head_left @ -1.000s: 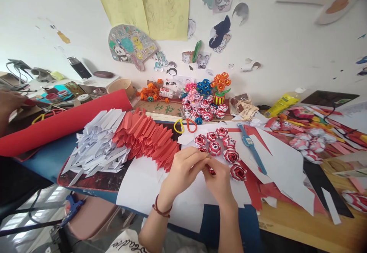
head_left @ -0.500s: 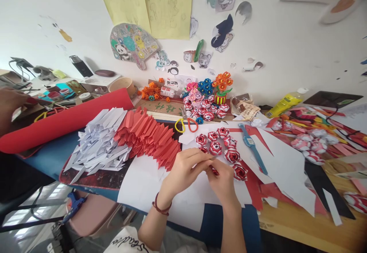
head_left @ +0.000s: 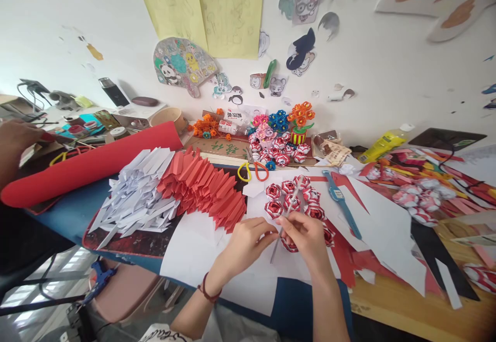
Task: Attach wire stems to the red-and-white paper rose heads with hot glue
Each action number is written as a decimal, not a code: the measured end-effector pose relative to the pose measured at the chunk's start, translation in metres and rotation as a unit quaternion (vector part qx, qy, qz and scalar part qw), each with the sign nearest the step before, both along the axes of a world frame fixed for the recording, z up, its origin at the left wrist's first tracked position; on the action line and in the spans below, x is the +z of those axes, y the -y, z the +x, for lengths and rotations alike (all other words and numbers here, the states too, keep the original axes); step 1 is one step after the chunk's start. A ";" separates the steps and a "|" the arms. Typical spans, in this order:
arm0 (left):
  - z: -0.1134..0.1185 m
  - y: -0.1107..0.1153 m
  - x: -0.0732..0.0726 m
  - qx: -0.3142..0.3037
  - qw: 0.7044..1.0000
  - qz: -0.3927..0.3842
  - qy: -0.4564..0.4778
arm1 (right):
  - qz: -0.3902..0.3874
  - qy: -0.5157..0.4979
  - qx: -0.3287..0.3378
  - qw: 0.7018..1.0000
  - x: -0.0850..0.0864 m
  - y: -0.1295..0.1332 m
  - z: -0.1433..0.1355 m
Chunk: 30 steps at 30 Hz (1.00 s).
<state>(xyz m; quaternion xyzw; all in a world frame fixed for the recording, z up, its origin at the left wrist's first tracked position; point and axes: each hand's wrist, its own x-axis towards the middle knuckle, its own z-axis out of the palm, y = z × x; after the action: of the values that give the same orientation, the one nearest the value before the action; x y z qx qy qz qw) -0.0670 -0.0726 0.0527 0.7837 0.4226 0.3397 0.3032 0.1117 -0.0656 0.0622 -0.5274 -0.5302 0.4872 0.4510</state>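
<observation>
A thin pale strip (head_left: 274, 251) slants between my two hands, over several red-and-white folded paper flowers (head_left: 274, 208). My right hand (head_left: 306, 231) is closed round the strip in a pinch. At its left, my left hand (head_left: 251, 238) has its fingertips pressed together against the strip's edge. White paper (head_left: 194, 251) lies beneath both hands. To the left are a heap of folded red paper pieces (head_left: 205, 187) and a heap of folded white ones (head_left: 135, 197).
A red roll (head_left: 93, 161) lies at the left, near another person's hand (head_left: 17, 143). Scissors (head_left: 252, 170) rest beyond the flowers. A blue watch-like band (head_left: 343, 205), paper scraps (head_left: 387, 228) and a yellow bottle (head_left: 385, 144) are at the right.
My hands, earlier touching at the fingertips, have moved slightly apart and lower. The thin strip now shows plainly between them. The view has shifted slightly.
</observation>
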 end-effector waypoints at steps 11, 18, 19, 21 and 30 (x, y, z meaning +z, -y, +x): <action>-0.006 0.014 -0.022 0.117 0.987 -0.113 -0.012 | 0.047 0.092 0.016 0.995 -0.013 -0.002 -0.031; -0.008 0.001 -0.031 0.184 0.968 -0.084 -0.147 | 0.148 0.254 -0.138 0.946 -0.019 0.029 0.009; -0.006 -0.002 -0.032 0.189 0.964 -0.081 -0.168 | 0.155 0.277 -0.155 0.936 -0.021 0.035 0.016; -0.003 -0.006 -0.034 0.195 0.956 -0.076 -0.205 | 0.160 0.321 -0.163 0.919 -0.028 0.046 0.028; 0.009 -0.011 -0.034 0.184 0.930 -0.048 -0.314 | 0.155 0.433 -0.093 0.883 -0.057 0.059 0.032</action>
<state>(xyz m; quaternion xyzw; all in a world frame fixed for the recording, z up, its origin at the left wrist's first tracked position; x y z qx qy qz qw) -0.0576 -0.0612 0.0189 0.7435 0.6484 0.1056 0.1249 0.1438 -0.1250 0.0056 -0.6560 -0.6900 0.0779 0.2960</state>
